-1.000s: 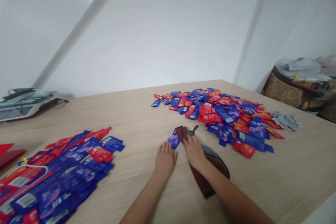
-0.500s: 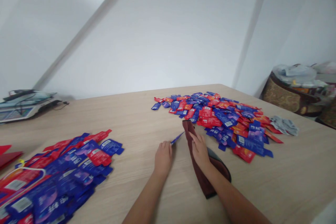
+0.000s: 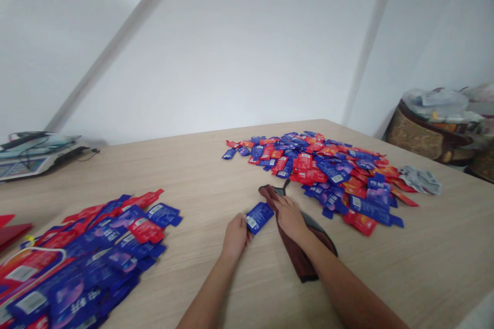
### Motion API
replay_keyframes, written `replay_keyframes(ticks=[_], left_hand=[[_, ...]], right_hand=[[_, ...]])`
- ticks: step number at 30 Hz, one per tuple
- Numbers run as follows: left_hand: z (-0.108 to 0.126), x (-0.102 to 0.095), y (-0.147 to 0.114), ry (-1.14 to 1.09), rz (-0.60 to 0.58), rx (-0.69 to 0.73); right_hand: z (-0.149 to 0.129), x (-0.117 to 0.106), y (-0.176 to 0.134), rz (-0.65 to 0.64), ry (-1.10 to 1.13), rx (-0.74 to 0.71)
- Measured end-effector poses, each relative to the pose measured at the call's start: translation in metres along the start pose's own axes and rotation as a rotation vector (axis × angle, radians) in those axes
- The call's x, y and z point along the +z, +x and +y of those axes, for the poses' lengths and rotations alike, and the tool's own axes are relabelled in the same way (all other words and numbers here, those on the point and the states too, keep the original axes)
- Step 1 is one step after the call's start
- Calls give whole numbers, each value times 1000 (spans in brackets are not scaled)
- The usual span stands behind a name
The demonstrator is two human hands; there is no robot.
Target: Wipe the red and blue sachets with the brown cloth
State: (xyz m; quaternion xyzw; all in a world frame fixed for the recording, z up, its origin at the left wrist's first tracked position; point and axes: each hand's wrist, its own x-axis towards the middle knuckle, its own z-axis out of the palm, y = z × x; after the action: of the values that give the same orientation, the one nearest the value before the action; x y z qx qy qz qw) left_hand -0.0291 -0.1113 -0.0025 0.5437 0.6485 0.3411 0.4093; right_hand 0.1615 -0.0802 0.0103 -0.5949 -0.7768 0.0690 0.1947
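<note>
Left hand (image 3: 234,236) is hiding one end of the blue packet (image 3: 259,217); its print is reading too small. Right hand (image 3: 292,217) and right forearm (image 3: 328,267) are covering part of the brown pouch (image 3: 298,259). Left pile (image 3: 111,236), red sheets (image 3: 13,234) and flat device (image 3: 33,164) are running out of frame along the table's (image 3: 200,169) left side. Right pile (image 3: 328,164) is burying its lower packets. Past the table's right edge, bag contents (image 3: 443,113) are blurring and getting cut off.
</note>
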Motion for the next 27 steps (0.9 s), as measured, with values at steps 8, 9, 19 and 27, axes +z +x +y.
replay_keyframes(ticks=[8, 9, 19, 27], left_hand=[[-2, 1, 6, -16, -64, 25], [-3, 1, 6, -1, -73, 21], [-5, -4, 4, -75, -65, 3], [-5, -3, 6, -69, -80, 10]], right_hand=[[-36, 8, -25, 125, 144, -257], [-44, 8, -28, 73, 130, -299], [4, -4, 0, 56, 29, 4], [-46, 4, -26, 18, 130, -330]])
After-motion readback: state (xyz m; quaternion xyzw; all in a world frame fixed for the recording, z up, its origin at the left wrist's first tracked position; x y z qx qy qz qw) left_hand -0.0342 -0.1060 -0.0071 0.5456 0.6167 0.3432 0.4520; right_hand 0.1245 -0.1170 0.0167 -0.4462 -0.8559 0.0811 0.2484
